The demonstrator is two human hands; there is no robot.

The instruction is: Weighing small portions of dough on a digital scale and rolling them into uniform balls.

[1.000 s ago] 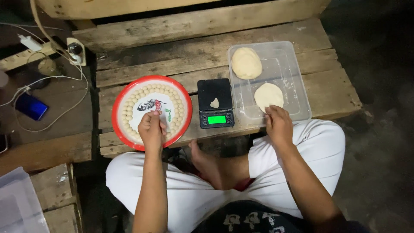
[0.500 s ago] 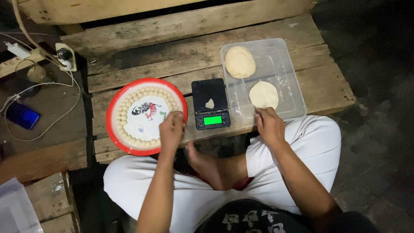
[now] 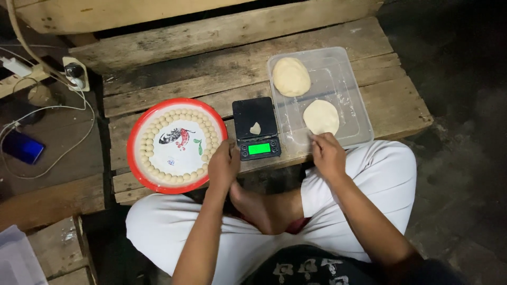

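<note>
A round red-rimmed plate (image 3: 138,132) lies on the wooden pallet, ringed with several small dough balls (image 3: 174,180). My left hand (image 3: 224,164) rests at its right edge, fingers curled, next to a black kitchen scale (image 3: 256,128) with a lit green display. A small bit of dough (image 3: 255,128) sits on the scale. My right hand (image 3: 327,154) touches the near edge of a flat dough disc (image 3: 320,116) inside a clear plastic tray (image 3: 350,98). A thicker dough lump (image 3: 291,76) lies at the tray's far end.
The wooden pallet (image 3: 211,63) serves as the table, with my crossed legs in white trousers (image 3: 385,174) below it. At the left are a power strip (image 3: 75,74) with white cables and a blue phone (image 3: 22,148). Dark floor lies to the right.
My left hand has drawn back from the middle of the plate to its right edge near the scale. My right hand stays at the flat dough disc. The view has shifted slightly.
</note>
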